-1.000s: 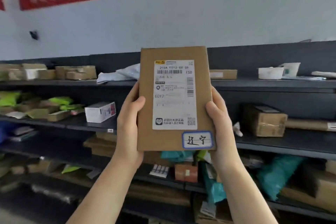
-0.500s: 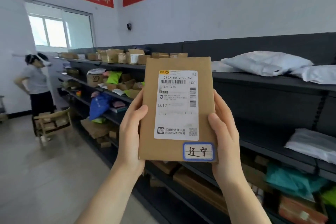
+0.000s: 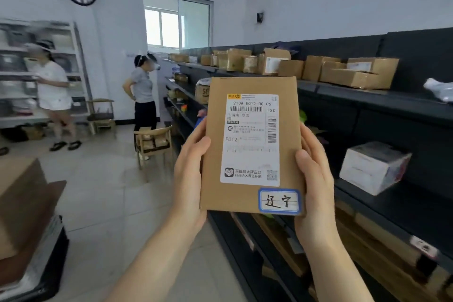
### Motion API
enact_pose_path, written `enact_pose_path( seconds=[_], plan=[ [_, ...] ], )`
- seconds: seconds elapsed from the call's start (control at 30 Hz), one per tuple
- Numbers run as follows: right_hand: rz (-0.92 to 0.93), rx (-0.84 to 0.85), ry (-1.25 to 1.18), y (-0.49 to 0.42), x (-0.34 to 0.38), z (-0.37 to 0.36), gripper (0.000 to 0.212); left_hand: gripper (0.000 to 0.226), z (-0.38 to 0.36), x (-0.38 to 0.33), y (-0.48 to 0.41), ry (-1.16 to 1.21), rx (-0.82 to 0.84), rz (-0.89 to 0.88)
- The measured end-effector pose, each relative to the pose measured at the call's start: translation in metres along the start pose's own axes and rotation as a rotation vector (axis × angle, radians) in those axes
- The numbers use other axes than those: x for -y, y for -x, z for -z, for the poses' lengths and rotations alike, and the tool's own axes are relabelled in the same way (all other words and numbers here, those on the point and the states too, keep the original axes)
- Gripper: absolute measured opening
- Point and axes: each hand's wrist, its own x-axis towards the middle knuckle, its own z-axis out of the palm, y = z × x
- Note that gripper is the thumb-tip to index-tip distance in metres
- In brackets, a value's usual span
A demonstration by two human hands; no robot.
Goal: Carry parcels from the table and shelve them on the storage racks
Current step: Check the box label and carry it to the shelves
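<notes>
A flat brown cardboard parcel [image 3: 215, 144] stands upright in front of me at chest height, its white shipping label and a small blue-bordered handwritten sticker facing me. My left hand [image 3: 190, 176] grips its left edge and my right hand [image 3: 316, 184] grips its right edge. The dark storage racks [image 3: 382, 103] run along the right wall, beside and behind the parcel. Their top shelf carries several cardboard boxes [image 3: 360, 72].
A white box [image 3: 372, 167] lies on a middle rack shelf at right. Two people [image 3: 143, 91] stand at the far end by a window. A wooden chair [image 3: 153, 141] holding parcels stands in the aisle. Stacked boxes [image 3: 22, 201] are at my left.
My view has swung left along the racks toward the far end of the room. The parcel stays held upright in both hands, unchanged in grip.
</notes>
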Motion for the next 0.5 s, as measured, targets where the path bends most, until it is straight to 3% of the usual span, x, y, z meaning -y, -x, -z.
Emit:
enact_pose_path(
  seconds=[0.23, 0.5],
  plan=[
    [-0.016, 0.060, -0.069, -0.090, -0.098, -0.061, 0.040, 0.037, 0.069, 0.023, -0.117, -0.050, -0.058, -0.029],
    [-0.024, -0.012, -0.087, -0.213, -0.216, -0.153, 0.037, 0.041, 0.161, 0.046, -0.295, -0.048, -0.016, 0.004]
  ],
)
